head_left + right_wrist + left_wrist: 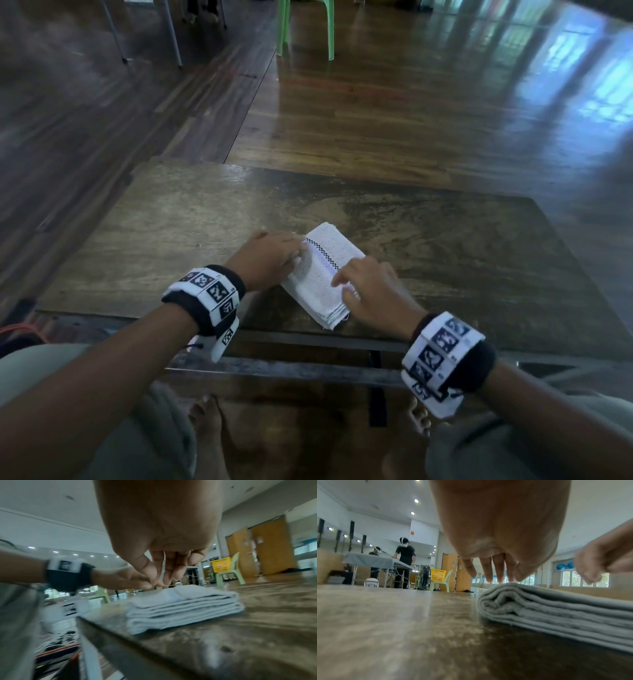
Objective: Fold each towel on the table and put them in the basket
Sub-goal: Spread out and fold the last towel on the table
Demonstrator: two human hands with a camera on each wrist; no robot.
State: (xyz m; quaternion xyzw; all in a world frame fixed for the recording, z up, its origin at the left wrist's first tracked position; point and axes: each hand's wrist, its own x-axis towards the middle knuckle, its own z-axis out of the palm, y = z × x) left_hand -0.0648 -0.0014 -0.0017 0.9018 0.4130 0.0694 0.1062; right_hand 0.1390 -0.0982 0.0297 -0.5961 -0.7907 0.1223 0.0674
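Observation:
One white towel [325,274] with a black checked stripe lies folded into a thick stack near the front edge of the dark wooden table [171,233]. My left hand [297,254] lies flat at its left side, straight fingertips [489,574] touching the top layer of the towel [556,615]. My right hand [343,283] is at the towel's near right edge, fingers [169,574] pointing down, relaxed, just over the towel [185,605]. It grips nothing that I can see. A yellow basket [437,574] stands on a pale green chair well beyond the table.
The table's front edge [120,639] has a metal frame, with cables on the floor below it. Green chair legs [305,31] stand on the wooden floor past the table. Other people work at a grey-covered table [368,561] far to the left.

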